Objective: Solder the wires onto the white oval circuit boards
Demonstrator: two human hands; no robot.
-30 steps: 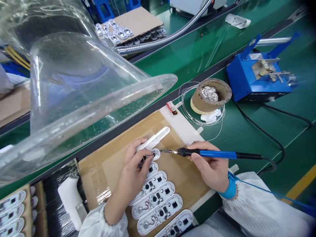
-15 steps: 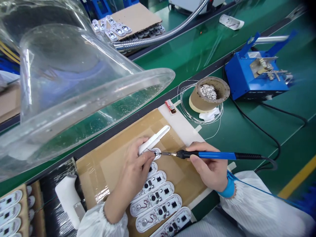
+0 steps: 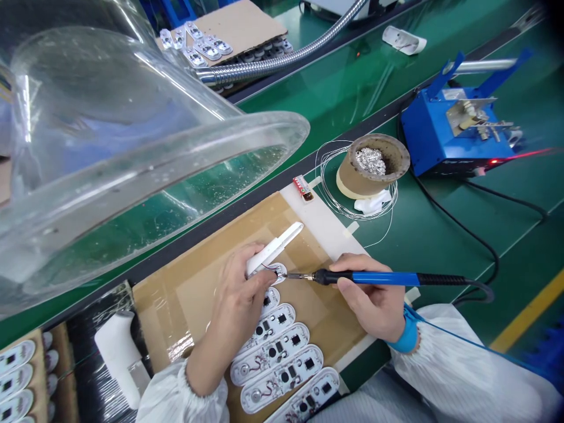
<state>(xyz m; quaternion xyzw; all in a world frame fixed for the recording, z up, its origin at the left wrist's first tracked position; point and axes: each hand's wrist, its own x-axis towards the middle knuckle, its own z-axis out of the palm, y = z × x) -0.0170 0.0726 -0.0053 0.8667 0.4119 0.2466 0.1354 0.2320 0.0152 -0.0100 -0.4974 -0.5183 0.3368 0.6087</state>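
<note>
My left hand point(image 3: 240, 299) is closed in a pinch on a thin dark wire at the top end of a white oval circuit board point(image 3: 277, 271). A white tweezer-like tool point(image 3: 274, 249) rests across its knuckles. My right hand point(image 3: 374, 302) grips a blue soldering iron point(image 3: 383, 278) like a pen. The iron's tip touches the right edge of that board. Below it, several more white boards point(image 3: 275, 349) lie in a row on a brown cardboard sheet point(image 3: 194, 294). Both arms wear white sleeves, and a blue strap circles the right wrist.
A big clear plastic hood point(image 3: 132, 135) on a metal hose point(image 3: 282, 59) hangs over the left. A brown pot of solder dross point(image 3: 374, 164) with loose wire stands behind. Far right is a blue soldering station point(image 3: 458, 132); its black cable point(image 3: 480, 235) crosses the green mat.
The view has shifted a little. The iron's tip stays at the board's edge. A red light now glows on the blue station. My hands have hardly moved.
</note>
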